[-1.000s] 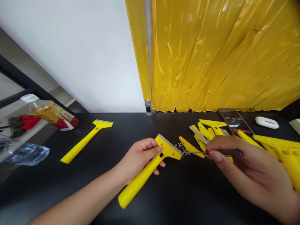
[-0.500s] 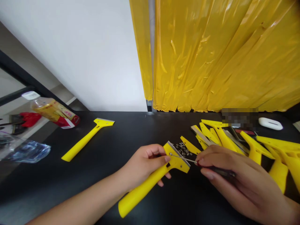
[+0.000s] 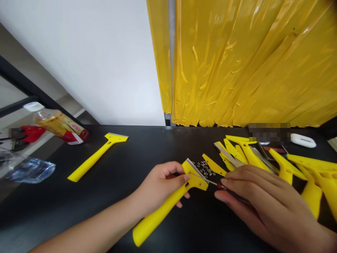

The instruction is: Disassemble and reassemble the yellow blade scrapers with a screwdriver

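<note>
My left hand (image 3: pixel 164 184) grips a yellow scraper (image 3: pixel 158 218) just below its head, thumb on top, the long handle slanting down to the left. A metal blade edge runs along the head's upper right side, and two screws show in its face. In my right hand (image 3: pixel 271 203) is a screwdriver (image 3: pixel 220 186) with a red and dark handle, mostly hidden by the fingers. Its thin shaft points left, the tip at the upper screw of the head. Small screws and nuts (image 3: pixel 207 168) lie on the black table beside a loose yellow plate (image 3: pixel 213 166).
Several yellow scraper bodies (image 3: pixel 312 160) and plates are heaped at the right. Behind them lie a phone (image 3: pixel 273 149) and a white earbud case (image 3: pixel 303 140). Another scraper (image 3: pixel 98 157) lies on the table (image 3: pixel 79 211) at left, near a bottle (image 3: pixel 61 123) and a clear plastic bag (image 3: pixel 37 170).
The scraper's head has tilted slightly and shifted a little left. My right thumb has moved left and apart from the fingers; the screwdriver tip stays at the upper screw.
</note>
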Available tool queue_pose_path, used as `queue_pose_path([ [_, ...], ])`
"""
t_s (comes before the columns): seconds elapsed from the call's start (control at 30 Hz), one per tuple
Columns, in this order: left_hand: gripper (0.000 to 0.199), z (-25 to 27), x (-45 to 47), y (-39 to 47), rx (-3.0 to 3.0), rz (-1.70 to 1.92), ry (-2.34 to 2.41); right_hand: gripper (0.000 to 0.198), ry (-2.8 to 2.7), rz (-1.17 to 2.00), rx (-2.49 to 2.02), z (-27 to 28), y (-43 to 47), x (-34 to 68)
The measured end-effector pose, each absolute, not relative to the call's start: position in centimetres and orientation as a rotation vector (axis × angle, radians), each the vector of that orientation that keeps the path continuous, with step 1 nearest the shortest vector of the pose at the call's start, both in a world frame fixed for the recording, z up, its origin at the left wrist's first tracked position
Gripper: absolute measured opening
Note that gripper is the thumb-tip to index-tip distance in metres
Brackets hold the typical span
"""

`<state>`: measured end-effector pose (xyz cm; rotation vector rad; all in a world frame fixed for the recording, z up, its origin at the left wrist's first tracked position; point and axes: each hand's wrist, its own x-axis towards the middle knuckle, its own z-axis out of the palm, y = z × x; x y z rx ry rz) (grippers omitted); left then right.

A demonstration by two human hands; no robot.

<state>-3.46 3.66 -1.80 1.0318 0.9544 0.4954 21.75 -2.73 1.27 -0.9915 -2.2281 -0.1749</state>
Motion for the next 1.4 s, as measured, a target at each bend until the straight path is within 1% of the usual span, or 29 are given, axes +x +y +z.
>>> queue_pose_path([
  [0.07,0.031,-1.6,-3.5,3.6,1.04,0.538,0.985,0.01,-2.244,-0.263,-1.066,1.4,-2.8,21.4],
  [0.1,0.031,-1.5,-3.6,3.6,1.044,0.557,1.004,0.009,-2.26,-0.267,-1.092,1.5,-2.8,21.2],
  [0.17,0.03,-1.2,-3.7,3.6,1.061,0.586,1.039,0.003,-2.297,-0.246,-1.122,1.5,-3.0,21.0],
  [0.3,0.027,-0.9,-3.9,3.4,1.13,0.619,1.088,0.003,-2.26,-0.25,-1.163,1.4,-3.3,20.9],
  [0.4,0.025,-0.6,-4.0,3.3,1.182,0.635,1.105,0.001,-2.272,-0.189,-1.142,1.2,-3.3,20.8],
  [0.5,0.026,-0.3,-4.1,3.2,1.22,0.645,1.136,0.008,-2.232,-0.214,-1.165,1.1,-3.2,20.9],
  [0.57,0.027,-0.2,-4.1,3.1,1.254,0.664,1.149,0.005,-2.236,-0.186,-1.162,1.0,-3.1,20.9],
  [0.63,0.027,-0.2,-4.2,3.1,1.284,0.69,1.153,0.007,-2.265,-0.185,-1.17,0.9,-3.1,20.9],
  [0.73,0.027,-0.3,-4.4,3.1,1.309,0.708,1.162,0.015,-2.182,-0.3,-1.226,0.7,-2.9,20.9],
  [0.8,0.027,-0.3,-4.4,3.1,1.32,0.712,1.164,0.01,-2.206,-0.279,-1.223,0.6,-2.8,21.0],
  [0.87,0.027,-0.3,-4.3,3.2,1.32,0.715,1.168,0.012,-2.25,-0.284,-1.234,0.5,-2.7,20.9],
  [0.97,0.027,-0.1,-4.2,3.3,1.313,0.727,1.182,0.016,-2.191,-0.373,-1.268,0.4,-2.6,20.8],
  [1.1,0.027,0.0,-4.1,3.3,1.336,0.743,1.189,0.009,-2.228,-0.253,-1.25,0.3,-2.6,20.5],
  [1.2,0.027,0.0,-4.1,3.4,1.332,0.745,1.192,0.007,-2.205,-0.247,-1.24,0.0,-2.6,20.5],
  [1.4,0.026,0.0,-4.2,3.5,1.331,0.75,1.195,0.009,-2.187,-0.223,-1.255,-0.5,-2.6,20.2],
])
